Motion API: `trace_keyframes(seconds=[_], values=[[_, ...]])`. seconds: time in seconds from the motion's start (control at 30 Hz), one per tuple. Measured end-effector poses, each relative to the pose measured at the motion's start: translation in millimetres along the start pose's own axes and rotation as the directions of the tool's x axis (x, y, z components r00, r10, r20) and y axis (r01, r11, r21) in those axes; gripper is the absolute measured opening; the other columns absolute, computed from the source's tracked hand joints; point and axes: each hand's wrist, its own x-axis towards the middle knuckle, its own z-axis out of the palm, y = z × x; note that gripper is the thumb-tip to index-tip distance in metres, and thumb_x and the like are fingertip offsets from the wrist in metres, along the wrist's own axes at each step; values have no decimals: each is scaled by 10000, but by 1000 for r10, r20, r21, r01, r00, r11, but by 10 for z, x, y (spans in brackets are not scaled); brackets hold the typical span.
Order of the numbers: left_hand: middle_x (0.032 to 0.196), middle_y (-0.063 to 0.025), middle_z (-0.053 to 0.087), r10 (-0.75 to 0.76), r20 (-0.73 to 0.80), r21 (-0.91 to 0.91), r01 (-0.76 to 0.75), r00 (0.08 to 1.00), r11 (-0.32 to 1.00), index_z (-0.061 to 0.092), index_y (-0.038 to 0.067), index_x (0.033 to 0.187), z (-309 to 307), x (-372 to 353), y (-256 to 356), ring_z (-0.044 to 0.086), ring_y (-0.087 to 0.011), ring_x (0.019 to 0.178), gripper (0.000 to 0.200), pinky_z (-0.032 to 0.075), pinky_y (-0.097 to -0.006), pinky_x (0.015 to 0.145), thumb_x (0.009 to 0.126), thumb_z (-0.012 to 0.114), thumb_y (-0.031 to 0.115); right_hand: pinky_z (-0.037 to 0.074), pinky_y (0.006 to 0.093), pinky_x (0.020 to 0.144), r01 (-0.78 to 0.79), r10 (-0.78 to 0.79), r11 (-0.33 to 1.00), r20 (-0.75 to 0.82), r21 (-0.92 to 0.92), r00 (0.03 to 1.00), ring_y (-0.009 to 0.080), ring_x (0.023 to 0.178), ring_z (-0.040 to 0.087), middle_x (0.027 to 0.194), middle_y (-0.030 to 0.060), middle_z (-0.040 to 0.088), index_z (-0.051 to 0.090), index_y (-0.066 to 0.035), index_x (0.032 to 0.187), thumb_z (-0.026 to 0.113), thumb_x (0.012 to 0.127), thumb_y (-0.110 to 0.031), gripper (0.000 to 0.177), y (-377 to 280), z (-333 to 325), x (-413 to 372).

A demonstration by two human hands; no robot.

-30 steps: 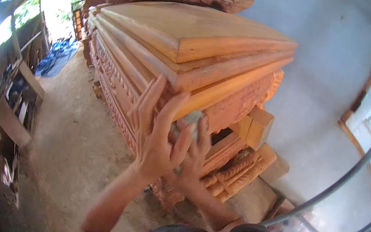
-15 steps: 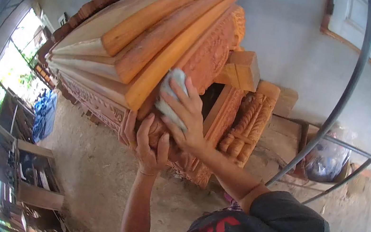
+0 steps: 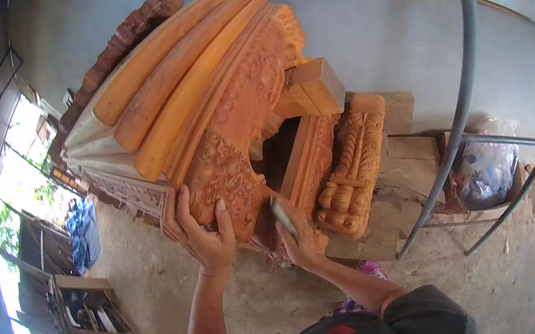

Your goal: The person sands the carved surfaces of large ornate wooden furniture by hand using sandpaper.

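A large carved wooden furniture piece [image 3: 225, 174] with reddish-orange relief and stepped mouldings [image 3: 172, 111] fills the middle of the view. My left hand [image 3: 209, 241] lies against its lower front corner, fingers apart, the fingertips touching the carving. In my right hand [image 3: 301, 241] is a pale grey folded pad [image 3: 284, 216], pinched between thumb and fingers. That hand is at the carved piece's lower edge, just right of the relief and below a dark opening [image 3: 279, 151].
A wooden block [image 3: 318, 85] juts out above the opening. To the right, a carved scroll bracket [image 3: 356, 166] rests by plain blocks [image 3: 389, 164]. Curved metal bars [image 3: 464, 93] rise before a plastic bag [image 3: 487, 165]. At lower left is a box of tools [image 3: 95, 311].
My right hand has moved down and right with the pad, off the carved area under the mouldings. My left hand remains at the corner. The view has shifted.
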Motion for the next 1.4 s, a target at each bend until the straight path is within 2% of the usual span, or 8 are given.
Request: trace_keyframes(seconds=[0.1,0.17,0.3,0.7,0.87,1.13,1.2,1.4], values=[[1386,-208,434,67,6,-24,-67,998,997,527,5,1299,-21,30,-1,377,-382,1310,434,269,-555,1091,903,592,170,226,489,1171,282,-302,952,-208,-122,930,366,1470,221,1588,149,277,415,-55,1459,568,960,-173,535,-605,113,625],[1372,-120,474,149,49,81,-153,988,985,638,58,1203,-56,71,60,369,-375,1324,321,278,-525,1084,931,585,218,205,484,1175,450,-469,875,-81,-177,880,380,1473,206,1590,163,266,420,-115,1475,530,992,-286,524,-1022,175,938],[1375,-174,469,74,51,50,-76,996,996,668,76,1158,-7,37,109,348,-422,1332,305,252,-585,1104,903,577,216,131,495,1193,392,-396,901,19,-187,918,390,1491,139,1601,166,239,378,-175,1510,525,994,-341,561,-948,241,1646],[1429,-135,371,26,-203,94,-7,979,996,675,168,852,453,-314,22,135,-458,1428,78,201,-663,1112,888,631,221,227,456,1180,270,-391,875,-257,-401,884,410,1440,276,1547,213,333,505,-190,1431,503,987,-472,526,-141,-456,4038],[1446,-128,350,35,-185,116,-13,982,993,654,187,833,494,-353,-41,121,-463,1431,36,193,-671,1104,860,655,163,271,440,1158,190,-247,965,-374,-182,894,387,1407,341,1512,211,387,467,-114,1447,488,984,-495,600,377,-788,4827],[1432,-179,358,21,-255,79,-1,967,997,644,154,900,516,-327,11,197,-465,1406,19,239,-679,1085,887,652,143,244,488,1159,219,-255,967,-419,-133,871,390,1396,355,1465,215,434,503,-85,1400,446,1021,-394,493,175,-507,4034],[1431,-181,358,74,-238,110,-49,968,993,639,149,903,474,-298,-24,203,-470,1402,9,238,-691,1082,895,643,150,210,514,1170,245,-388,896,-386,-370,837,387,1413,331,1488,210,408,506,-98,1404,463,1025,-321,442,218,-292,3541],[1447,-158,343,97,-191,137,-71,977,988,636,147,896,404,-227,29,182,-473,1409,23,218,-691,1099,890,656,157,174,517,1178,325,-339,938,-138,-119,931,439,1458,214,1586,178,267,485,-164,1440,542,991,-226,457,-422,154,1734]])
